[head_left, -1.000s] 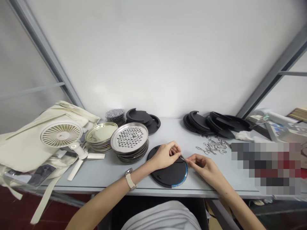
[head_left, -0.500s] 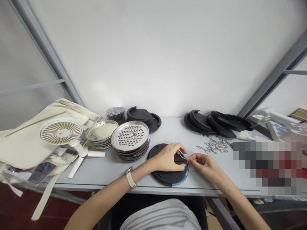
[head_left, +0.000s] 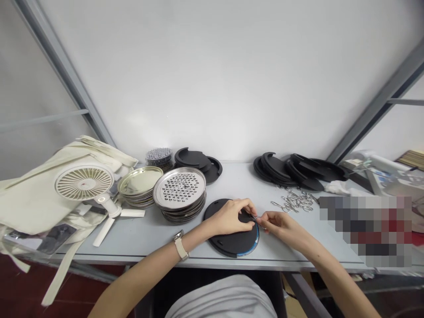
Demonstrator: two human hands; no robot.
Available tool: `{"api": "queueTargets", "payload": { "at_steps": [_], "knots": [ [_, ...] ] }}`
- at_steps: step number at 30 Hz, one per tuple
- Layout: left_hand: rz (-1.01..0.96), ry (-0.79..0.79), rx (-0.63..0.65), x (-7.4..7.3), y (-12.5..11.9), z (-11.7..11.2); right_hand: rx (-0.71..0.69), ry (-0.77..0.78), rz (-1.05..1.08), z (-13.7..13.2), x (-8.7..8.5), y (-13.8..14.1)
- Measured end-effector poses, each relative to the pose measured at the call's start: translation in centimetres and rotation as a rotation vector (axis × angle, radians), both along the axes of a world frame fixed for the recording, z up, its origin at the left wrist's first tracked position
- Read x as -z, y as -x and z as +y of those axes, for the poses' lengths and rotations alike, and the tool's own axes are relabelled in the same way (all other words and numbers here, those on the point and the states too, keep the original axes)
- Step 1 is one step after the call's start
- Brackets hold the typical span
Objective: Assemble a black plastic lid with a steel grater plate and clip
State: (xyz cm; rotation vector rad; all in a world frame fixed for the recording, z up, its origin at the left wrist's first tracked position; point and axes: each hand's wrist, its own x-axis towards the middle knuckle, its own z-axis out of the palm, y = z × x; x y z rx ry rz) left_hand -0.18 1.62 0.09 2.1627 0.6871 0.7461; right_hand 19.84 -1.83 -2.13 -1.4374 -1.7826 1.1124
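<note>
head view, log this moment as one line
left hand: over black disc | right hand: pinching metal loop at disc's edge | loose metal pile: beyond right hand

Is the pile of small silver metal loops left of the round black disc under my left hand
No, the loops lie right of the disc, beyond your right hand.

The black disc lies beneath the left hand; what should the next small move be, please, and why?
Perhaps the right hand should ease the small metal piece toward the black disc: its fingers appear to pinch it by the blue edge, and the left hand, over the disc, could steady it.
</note>
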Motion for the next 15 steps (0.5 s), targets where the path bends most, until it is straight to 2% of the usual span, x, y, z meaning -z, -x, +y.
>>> {"api": "queueTargets", "payload": {
  "at_steps": [10,15],
  "knots": [
    [0.018,-0.036,0.016,0.2,-0.1,0.1,-0.049,-0.064,-0.028,-1.3,-0.3,0.3],
    [0.027,-0.049,0.022,0.1,-0.1,0.1,-0.028,-0.078,-0.002,-1.3,-0.2,0.3]
  ]
}}
